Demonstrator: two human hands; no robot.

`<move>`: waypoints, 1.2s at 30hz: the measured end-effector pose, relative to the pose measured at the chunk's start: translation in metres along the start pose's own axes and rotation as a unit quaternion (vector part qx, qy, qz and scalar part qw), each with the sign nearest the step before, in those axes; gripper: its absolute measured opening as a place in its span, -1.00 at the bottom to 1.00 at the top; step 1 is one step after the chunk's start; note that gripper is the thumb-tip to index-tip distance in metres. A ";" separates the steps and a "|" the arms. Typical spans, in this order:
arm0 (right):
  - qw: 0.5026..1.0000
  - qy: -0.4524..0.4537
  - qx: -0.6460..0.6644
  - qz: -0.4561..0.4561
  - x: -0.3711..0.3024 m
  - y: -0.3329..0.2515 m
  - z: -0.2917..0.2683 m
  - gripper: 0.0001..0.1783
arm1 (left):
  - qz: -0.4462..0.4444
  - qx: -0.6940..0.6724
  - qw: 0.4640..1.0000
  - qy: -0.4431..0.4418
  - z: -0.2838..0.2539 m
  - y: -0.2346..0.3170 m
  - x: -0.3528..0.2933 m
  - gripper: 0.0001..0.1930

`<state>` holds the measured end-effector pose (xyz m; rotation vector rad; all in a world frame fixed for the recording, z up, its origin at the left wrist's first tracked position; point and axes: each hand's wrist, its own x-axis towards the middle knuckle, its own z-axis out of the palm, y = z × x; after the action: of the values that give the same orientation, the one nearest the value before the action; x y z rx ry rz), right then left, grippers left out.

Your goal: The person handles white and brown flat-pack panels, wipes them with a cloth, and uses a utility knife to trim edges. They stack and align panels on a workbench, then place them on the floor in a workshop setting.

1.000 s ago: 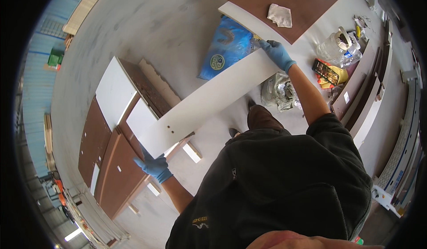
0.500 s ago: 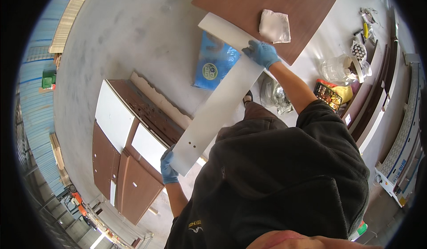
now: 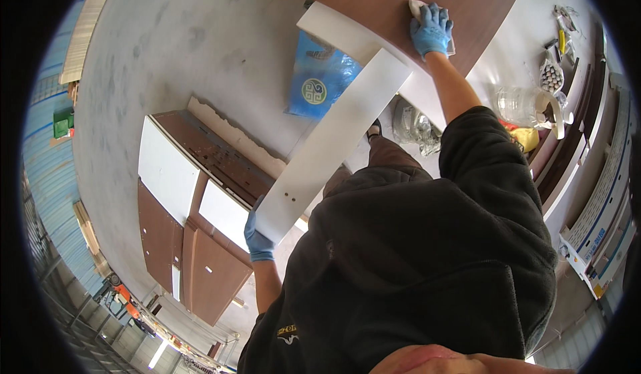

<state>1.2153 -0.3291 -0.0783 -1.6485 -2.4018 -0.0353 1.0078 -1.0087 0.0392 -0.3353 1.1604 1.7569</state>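
Note:
A long white board (image 3: pixel 334 143) with two small holes slants across in front of my body. My left hand (image 3: pixel 258 237), in a blue glove, grips its lower end, with part of the fingers hidden behind the board. Its upper end rests by the edge of a white-edged surface, where no hand touches it. My right hand (image 3: pixel 431 35), also gloved in blue, is on a whitish cloth (image 3: pixel 416 8) lying on a brown panel (image 3: pixel 374 0). The fingers are bent over the cloth, which bunches under them; the palm hides most of it.
A blue printed bag (image 3: pixel 314 83) lies beyond the board. To the left stand stacked brown and white panels (image 3: pixel 170 173). At right are a clear plastic jug (image 3: pixel 524 107), a net of small round things (image 3: pixel 551 75) and long dark strips (image 3: pixel 577 123). A clear plastic bag (image 3: pixel 414 127) lies near my feet.
My right hand has let go of the board's upper end and moved away onto the cloth, which is now bunched. My left hand keeps its hold on the lower end. The phone is now hidden.

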 end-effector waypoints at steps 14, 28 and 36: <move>0.919 -0.095 0.096 -0.371 -0.271 -0.207 -0.087 -0.25 | -0.133 -0.046 0.987 -0.074 -0.038 0.020 0.063 -0.39; 0.971 -0.119 0.109 -0.179 -0.173 -0.118 -0.078 -0.46 | -0.034 0.105 0.994 0.014 -0.037 0.034 0.079 -0.41; 0.968 -0.032 0.075 -0.237 -0.135 -0.106 -0.061 -0.32 | -0.044 0.091 0.995 -0.001 -0.033 0.034 0.075 -0.45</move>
<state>1.1738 -0.5016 -0.0343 -0.9979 -2.7140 0.1204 0.9345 -0.9959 -0.0079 -0.2716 1.2743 1.5613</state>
